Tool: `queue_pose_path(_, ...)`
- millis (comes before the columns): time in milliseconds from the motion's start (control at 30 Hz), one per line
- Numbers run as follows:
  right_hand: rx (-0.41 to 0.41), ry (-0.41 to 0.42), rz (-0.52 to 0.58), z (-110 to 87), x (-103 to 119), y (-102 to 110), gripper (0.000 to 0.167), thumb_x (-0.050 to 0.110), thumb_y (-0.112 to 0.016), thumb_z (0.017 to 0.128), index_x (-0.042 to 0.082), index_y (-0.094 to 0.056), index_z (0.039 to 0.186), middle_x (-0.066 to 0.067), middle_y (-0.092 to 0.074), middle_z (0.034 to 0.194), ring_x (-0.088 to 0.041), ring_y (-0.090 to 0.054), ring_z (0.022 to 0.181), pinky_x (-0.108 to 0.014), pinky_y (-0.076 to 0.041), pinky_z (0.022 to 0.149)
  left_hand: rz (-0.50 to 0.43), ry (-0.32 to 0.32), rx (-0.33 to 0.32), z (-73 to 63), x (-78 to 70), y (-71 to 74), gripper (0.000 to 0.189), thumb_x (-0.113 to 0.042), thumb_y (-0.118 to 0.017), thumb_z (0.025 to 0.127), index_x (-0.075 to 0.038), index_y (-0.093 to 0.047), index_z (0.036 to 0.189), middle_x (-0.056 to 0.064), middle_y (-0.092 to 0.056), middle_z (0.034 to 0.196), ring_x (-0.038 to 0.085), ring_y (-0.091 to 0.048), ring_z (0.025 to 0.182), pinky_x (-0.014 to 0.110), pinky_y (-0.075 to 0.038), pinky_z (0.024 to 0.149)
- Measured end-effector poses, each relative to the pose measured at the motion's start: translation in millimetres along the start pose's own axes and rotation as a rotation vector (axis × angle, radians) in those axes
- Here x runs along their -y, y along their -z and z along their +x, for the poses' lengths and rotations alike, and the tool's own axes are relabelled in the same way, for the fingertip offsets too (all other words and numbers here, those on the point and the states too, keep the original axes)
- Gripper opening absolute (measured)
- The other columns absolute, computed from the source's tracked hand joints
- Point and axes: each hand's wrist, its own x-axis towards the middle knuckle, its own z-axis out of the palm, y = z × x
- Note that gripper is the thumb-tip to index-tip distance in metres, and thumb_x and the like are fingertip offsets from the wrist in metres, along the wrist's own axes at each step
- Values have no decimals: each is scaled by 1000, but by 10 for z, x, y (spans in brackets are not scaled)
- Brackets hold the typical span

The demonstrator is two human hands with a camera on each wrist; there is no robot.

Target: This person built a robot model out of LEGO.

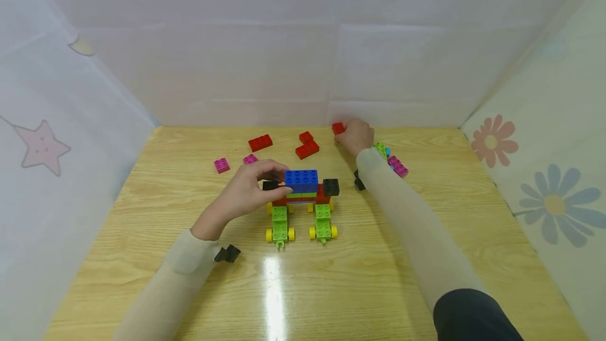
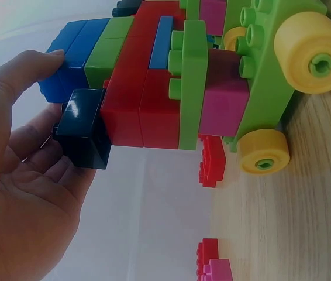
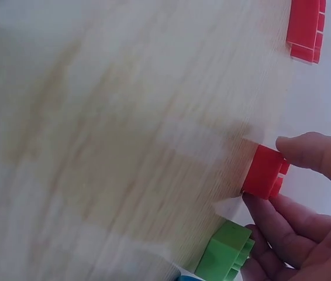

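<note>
A vehicle of building blocks (image 2: 159,102) stands in the middle of the table on yellow wheels (image 1: 333,231), with lime green bases, red blocks and black blocks at its sides. On its top is a blue building block (image 1: 301,179). My left hand (image 1: 251,191) grips this blue block from the left, thumb on the near face and fingers behind. At the table's back edge my right hand (image 1: 356,137) pinches a small red building block (image 3: 265,171) between thumb and fingers. Beside those fingers lies a green block (image 3: 224,252).
Red blocks (image 1: 260,143) and pink blocks (image 1: 221,165) lie behind and left of the vehicle. Small black pieces (image 1: 228,253) lie near the left sleeve, others (image 1: 359,180) by the right forearm. A magenta block (image 1: 397,166) lies right of the right sleeve. A pale curtain (image 1: 265,67) hangs behind.
</note>
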Motion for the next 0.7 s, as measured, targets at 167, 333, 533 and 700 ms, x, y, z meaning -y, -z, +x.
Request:
queue_pose_path(167, 25, 0, 30, -27, -22, 8, 28, 27, -79, 101, 1, -79, 109, -15, -80, 119, -38, -66, 114, -57, -43, 120, -1, 0, 3, 4, 9, 0, 36, -23, -89, 99, -13, -78, 132, 3, -81, 121, 24, -77, 114, 53, -64, 106)
queue_pose_path(333, 27, -12, 100, -72, -51, 21, 41, 28, -77, 102, 1, -76, 133, -17, -76, 139, -41, -65, 127, -58, -45, 121, -3, -1, 2, 9, 20, -11, 36, -24, -89, 99, -14, -78, 132, 2, -81, 120, 23, -77, 114, 53, -64, 106)
queue_pose_path(533, 30, -19, 224, -153, -135, 68, 43, 22, -74, 101, 1, -72, 139, -17, -73, 142, -39, -65, 126, -56, -56, 116, -9, -16, 3, 23, 24, -24, 36, -23, -89, 98, -13, -78, 131, 3, -81, 119, 23, -77, 113, 53, -65, 105)
queue_pose_path(700, 33, 33, 310, -271, -181, 200, 43, 20, -73, 102, 1, -73, 140, -18, -73, 141, -37, -67, 123, -54, -60, 111, -7, -12, 4, 26, 13, -19, 36, -24, -89, 99, -13, -78, 131, 3, -81, 120, 24, -77, 113, 54, -65, 105)
